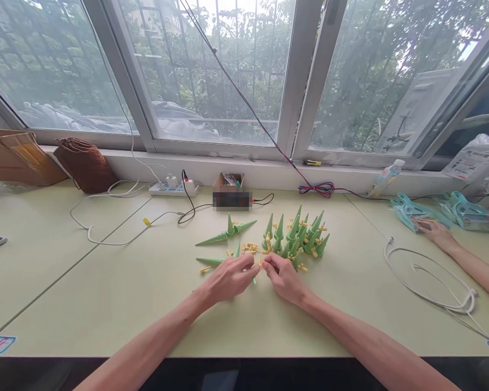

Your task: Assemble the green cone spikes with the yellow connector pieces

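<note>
My left hand (234, 276) is closed, its fingertips brought close to those of my right hand. A green tip (254, 281) shows just below its fingers; what the hand grips is mostly hidden. Between thumb and finger, my right hand (284, 277) pinches a small yellow plastic piece (261, 263). Just behind the hands lie several loose yellow pieces (251, 247). To the right stands a cluster of green pointed cones (295, 231), many with yellow pieces at their sides. More green cones (215, 238) lie to the left, and one yellow piece (204, 269) sits apart.
Behind are a power strip (173, 188), a small cardboard box (229, 181) and bundled cable (317, 188). A white cable (427, 297) coils at the right, where another person's hand (434, 233) touches light-blue bagged items (415, 212). A brown bag (83, 164) stands back left.
</note>
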### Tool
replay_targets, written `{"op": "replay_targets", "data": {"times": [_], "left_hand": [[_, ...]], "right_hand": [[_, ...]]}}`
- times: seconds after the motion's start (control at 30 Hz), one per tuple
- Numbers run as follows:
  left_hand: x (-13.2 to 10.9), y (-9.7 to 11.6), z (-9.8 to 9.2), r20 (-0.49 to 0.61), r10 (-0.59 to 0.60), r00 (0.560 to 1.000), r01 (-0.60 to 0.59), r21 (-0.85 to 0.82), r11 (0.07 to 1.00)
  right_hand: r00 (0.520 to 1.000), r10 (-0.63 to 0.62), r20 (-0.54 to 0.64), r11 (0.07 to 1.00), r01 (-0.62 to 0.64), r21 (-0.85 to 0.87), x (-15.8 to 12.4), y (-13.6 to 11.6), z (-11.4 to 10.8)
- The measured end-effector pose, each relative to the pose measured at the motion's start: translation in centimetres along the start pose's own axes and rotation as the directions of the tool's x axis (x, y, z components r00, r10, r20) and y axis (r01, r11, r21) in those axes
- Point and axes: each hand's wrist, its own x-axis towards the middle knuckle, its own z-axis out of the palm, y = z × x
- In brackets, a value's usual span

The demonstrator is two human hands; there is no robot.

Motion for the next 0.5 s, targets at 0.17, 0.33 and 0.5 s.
{"op": "replay_targets", "data": {"times": [0.17, 0.33, 0.5], "left_hand": [[0.59, 0.44, -0.53, -0.001, 0.031, 1.000, -0.030, 0.100, 0.995], [0.65, 0.56, -0.54, -0.012, 0.021, 1.000, -0.019, 0.106, 0.994], [0.62, 0.53, -0.51, -0.023, 0.021, 1.000, -0.019, 0.086, 0.996]], "right_hand": [[1.000, 0.008, -0.007, 1.000, -0.008, -0.007, 0.10, 0.08, -0.03], [1.000, -0.004, -0.018, 1.000, 0.003, -0.019, 0.22, 0.12, 0.01], [1.000, -0.004, -0.014, 1.000, 0.004, -0.025, 0.23, -0.05, 0.04]]}}
